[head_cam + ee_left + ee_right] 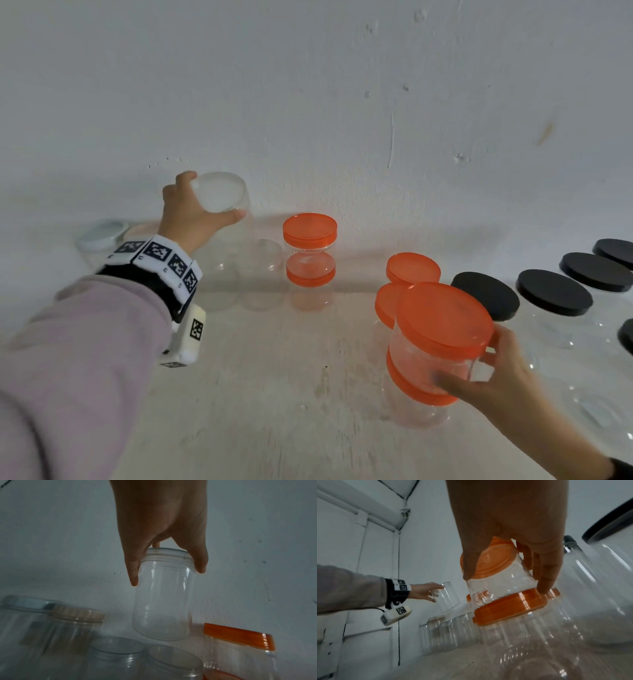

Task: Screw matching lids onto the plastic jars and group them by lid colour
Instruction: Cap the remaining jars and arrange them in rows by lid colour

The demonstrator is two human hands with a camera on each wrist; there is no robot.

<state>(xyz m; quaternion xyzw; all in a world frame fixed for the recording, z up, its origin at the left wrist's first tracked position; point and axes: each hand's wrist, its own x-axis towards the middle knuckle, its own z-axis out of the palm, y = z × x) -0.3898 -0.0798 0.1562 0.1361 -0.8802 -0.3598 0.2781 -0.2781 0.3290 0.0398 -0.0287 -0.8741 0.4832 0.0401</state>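
Note:
My left hand [186,216] grips a clear lidless jar [221,193] by its threaded rim and holds it in the air near the wall, above other clear jars. The left wrist view shows the same jar [163,595] hanging under the fingers [133,566]. My right hand [507,377] holds an orange-lidded jar [442,318] by its side, slightly tilted, right over the orange lid [418,390] of a second jar. The right wrist view shows the fingers [546,577] reaching down to that lower lid [510,605]. Whether the two jars touch is unclear.
Two orange-lidded jars [310,233] stand stacked by the wall, and two more orange-lidded jars [412,267] are behind my right hand. Black-lidded jars [555,291] fill the right side. Lidless clear jars [263,270] and a pale-lidded jar [102,233] stand at left.

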